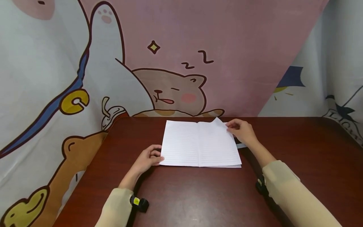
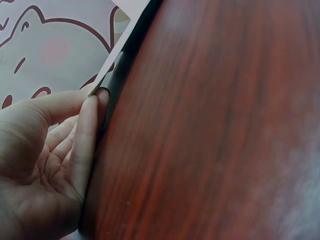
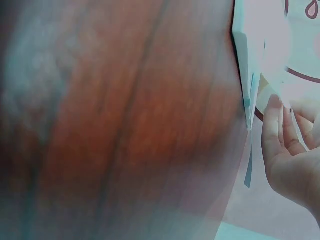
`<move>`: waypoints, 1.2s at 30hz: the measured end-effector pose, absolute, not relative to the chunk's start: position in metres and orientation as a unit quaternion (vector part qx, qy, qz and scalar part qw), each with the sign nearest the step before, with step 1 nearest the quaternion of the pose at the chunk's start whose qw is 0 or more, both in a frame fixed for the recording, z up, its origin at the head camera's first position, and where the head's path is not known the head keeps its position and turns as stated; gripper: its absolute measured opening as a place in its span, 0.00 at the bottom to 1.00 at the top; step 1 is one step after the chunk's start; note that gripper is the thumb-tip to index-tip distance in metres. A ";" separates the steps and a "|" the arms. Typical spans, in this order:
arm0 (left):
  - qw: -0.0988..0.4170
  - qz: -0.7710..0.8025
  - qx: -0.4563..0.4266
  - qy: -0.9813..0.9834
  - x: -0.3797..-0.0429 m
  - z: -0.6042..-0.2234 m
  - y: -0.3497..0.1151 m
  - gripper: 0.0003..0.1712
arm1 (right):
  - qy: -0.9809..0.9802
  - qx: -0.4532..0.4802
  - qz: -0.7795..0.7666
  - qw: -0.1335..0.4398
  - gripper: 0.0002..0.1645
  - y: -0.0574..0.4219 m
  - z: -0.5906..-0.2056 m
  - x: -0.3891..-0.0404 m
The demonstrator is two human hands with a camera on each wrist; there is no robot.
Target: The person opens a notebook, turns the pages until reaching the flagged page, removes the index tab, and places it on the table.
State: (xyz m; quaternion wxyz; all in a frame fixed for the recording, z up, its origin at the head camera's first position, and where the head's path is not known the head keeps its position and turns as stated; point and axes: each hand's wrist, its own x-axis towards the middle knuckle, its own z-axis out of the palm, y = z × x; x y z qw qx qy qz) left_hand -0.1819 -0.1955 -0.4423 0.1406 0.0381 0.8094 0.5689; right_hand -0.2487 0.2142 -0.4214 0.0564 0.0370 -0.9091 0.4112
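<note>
An open notebook (image 1: 181,143) with white ruled pages lies on the table before me. At its left edge, near the lower corner, my left hand (image 1: 146,160) pinches the pages; the left wrist view shows thumb and fingertips meeting on the thin paper edge (image 2: 107,70). My right hand (image 1: 244,131) pinches the right-hand page (image 1: 216,138) by its outer edge near the top. That page's top corner bends upward, and its lower edge stands slightly off the sheets beneath. From under the notebook's right side a pale flat strip (image 1: 241,145) sticks out.
The dark reddish wooden table (image 1: 181,195) reaches back to a cartoon-printed cloth (image 1: 241,63). More of the printed cloth hangs along the left. Small black devices are strapped at the left wrist (image 1: 139,203) and the right wrist (image 1: 261,186).
</note>
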 end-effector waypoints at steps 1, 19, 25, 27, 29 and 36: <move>0.140 0.568 0.037 0.810 -0.182 -0.442 -0.196 0.29 | -0.909 0.041 0.412 0.051 0.12 0.213 -0.421 -0.248; 0.135 0.568 0.037 0.811 -0.183 -0.439 -0.197 0.30 | -0.877 0.142 0.457 -0.035 0.19 0.195 -0.422 -0.253; 0.134 0.569 0.033 0.810 -0.184 -0.441 -0.197 0.30 | -0.872 0.121 0.473 -0.037 0.20 0.186 -0.422 -0.251; 0.135 0.569 0.033 0.811 -0.184 -0.442 -0.196 0.30 | -0.869 0.110 0.480 -0.048 0.19 0.184 -0.421 -0.249; 0.136 0.571 0.032 0.809 -0.184 -0.442 -0.196 0.29 | -0.870 0.104 0.480 -0.053 0.18 0.182 -0.421 -0.248; 0.138 0.568 0.042 0.810 -0.182 -0.442 -0.195 0.30 | -0.870 0.120 0.476 -0.054 0.17 0.180 -0.422 -0.243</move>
